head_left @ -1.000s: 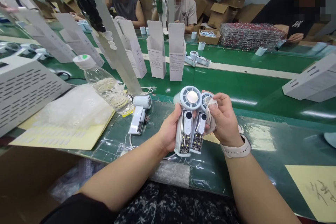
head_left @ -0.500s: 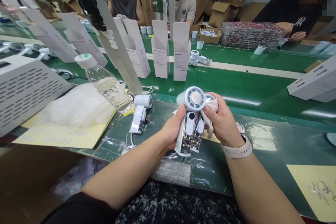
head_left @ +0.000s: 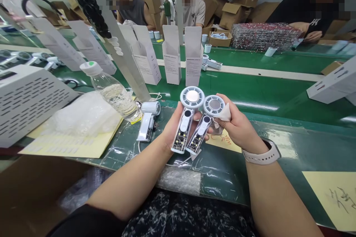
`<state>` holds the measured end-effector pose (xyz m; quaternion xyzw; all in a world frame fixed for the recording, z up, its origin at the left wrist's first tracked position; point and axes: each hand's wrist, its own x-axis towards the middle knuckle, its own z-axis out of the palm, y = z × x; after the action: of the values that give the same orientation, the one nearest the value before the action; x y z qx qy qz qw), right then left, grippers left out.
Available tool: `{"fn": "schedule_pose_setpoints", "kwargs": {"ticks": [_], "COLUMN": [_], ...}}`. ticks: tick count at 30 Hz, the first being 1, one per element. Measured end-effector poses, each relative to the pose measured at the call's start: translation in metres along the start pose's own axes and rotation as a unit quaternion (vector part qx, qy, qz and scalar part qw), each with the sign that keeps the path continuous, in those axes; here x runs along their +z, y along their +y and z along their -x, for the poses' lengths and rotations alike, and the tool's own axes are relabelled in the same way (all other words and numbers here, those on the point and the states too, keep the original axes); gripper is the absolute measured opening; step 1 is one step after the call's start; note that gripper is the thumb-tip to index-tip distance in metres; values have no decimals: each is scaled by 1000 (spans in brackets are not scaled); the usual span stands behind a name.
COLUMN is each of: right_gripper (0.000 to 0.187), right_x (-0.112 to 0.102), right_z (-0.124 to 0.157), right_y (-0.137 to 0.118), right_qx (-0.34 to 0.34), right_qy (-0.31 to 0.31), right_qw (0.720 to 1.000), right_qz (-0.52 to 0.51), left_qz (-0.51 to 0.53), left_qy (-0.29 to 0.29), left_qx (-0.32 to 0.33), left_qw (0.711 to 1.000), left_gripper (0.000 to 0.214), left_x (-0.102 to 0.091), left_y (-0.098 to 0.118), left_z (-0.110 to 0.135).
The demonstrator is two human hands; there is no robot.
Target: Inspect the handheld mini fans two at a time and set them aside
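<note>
Two light-blue handheld fans, with round slotted heads and clear handles showing circuit boards, are side by side above the bench edge. My left hand [head_left: 174, 127] is closed round the left fan [head_left: 183, 129], its fingers partly hidden behind it. My right hand [head_left: 239, 122] is closed on the right fan [head_left: 198, 133] near its head, with a white cloth [head_left: 224, 114] bunched between fingers and fan. Both fan heads face me and their handles slant down to the left. A third handheld fan [head_left: 148, 120] lies on the bench left of my left hand, a white cable beside it.
White open boxes [head_left: 194, 68] stand along the green conveyor [head_left: 250, 92]. A water bottle [head_left: 118, 96] leans by a metal post [head_left: 130, 59] at left, near a vented metal case [head_left: 36, 100]. Yellow paper [head_left: 333, 200] lies at right. Several people sit across the conveyor.
The two fans have spread apart and turned so both heads face me; before, the left one overlapped the right. My right hand and the cloth have shifted slightly right.
</note>
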<state>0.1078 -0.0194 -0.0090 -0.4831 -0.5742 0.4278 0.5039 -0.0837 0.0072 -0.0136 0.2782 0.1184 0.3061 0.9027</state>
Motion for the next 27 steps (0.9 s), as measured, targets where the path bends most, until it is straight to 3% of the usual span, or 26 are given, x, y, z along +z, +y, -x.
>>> {"fn": "schedule_pose_setpoints", "kwargs": {"ticks": [5, 8, 10, 16, 21, 27], "right_gripper": [43, 30, 28, 43, 50, 52], "right_x": [-6, -7, -5, 25, 44, 52], "right_z": [-8, -10, -9, 3, 6, 7], "right_y": [5, 8, 8, -3, -2, 4], "right_qx": [-19, 8, 15, 74, 116, 135], "right_qy": [31, 150, 192, 27, 56, 50], "right_qw": [998, 988, 981, 979, 974, 970], "right_qz": [-48, -26, -32, -188, -187, -198], "left_qz": [3, -1, -3, -36, -59, -78], "left_qy": [12, 17, 29, 72, 103, 93], "left_qx": [29, 46, 61, 120, 193, 207], "left_qw": [999, 999, 998, 990, 974, 971], "left_gripper": [56, 57, 58, 59, 55, 54], "left_x": [7, 5, 3, 2, 6, 5], "left_y": [6, 8, 8, -3, -10, -16], "left_z": [4, 5, 5, 5, 5, 3]}}
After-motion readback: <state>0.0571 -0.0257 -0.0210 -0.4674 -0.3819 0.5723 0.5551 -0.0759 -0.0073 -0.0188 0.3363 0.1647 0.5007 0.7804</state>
